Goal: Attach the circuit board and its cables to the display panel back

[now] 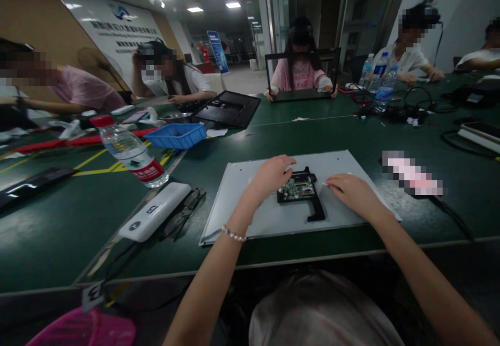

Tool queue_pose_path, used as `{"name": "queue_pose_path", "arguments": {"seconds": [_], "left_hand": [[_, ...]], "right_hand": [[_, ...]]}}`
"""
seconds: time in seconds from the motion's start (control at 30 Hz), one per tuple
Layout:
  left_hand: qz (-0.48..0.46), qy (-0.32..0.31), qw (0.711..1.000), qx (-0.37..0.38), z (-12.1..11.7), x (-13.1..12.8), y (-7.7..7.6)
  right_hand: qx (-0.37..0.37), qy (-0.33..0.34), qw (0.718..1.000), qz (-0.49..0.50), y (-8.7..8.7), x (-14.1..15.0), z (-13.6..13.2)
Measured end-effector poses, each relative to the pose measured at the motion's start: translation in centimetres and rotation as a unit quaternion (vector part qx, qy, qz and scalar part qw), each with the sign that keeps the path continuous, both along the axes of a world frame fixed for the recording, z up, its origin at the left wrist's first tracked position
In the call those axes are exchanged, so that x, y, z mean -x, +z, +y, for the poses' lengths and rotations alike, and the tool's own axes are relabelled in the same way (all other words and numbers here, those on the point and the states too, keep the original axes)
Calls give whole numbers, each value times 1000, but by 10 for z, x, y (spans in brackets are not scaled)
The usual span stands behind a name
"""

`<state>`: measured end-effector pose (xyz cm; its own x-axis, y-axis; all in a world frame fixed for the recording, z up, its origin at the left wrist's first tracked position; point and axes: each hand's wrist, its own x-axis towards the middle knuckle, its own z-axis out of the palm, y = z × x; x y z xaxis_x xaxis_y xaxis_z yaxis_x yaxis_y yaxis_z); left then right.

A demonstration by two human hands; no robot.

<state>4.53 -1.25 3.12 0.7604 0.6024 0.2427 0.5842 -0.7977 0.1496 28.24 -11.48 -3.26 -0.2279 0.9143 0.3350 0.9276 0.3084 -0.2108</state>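
Observation:
A green circuit board [297, 188] in a black plastic bracket [318, 208] lies on a flat pale grey panel [351, 166] in front of me. My left hand [271, 175] reaches over the board's left side with its fingers stretched out and apart; whether it touches the board is hard to see. Just right of the bracket, my right hand [349, 192] hovers low over the panel, its fingertips pinched together. Something small and whitish shows at those fingertips, too small to name. A beaded bracelet circles my left wrist.
Left of the panel are folded glasses [187, 210], a white power bank [156, 211], a water bottle [130, 153] and a blue tray [177, 136]. A blurred-out phone-like object [412, 174] with a cable lies right. Across the table, a person holds a black frame [302, 96].

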Motion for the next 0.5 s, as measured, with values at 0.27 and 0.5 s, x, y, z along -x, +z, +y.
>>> {"name": "queue_pose_path", "arguments": {"seconds": [0.27, 0.5], "left_hand": [[113, 51, 992, 16, 30, 4, -4], [103, 73, 991, 31, 38, -1, -12]], "right_hand": [[1, -31, 998, 55, -5, -5, 3], [1, -30, 998, 61, -1, -3, -1]]}}
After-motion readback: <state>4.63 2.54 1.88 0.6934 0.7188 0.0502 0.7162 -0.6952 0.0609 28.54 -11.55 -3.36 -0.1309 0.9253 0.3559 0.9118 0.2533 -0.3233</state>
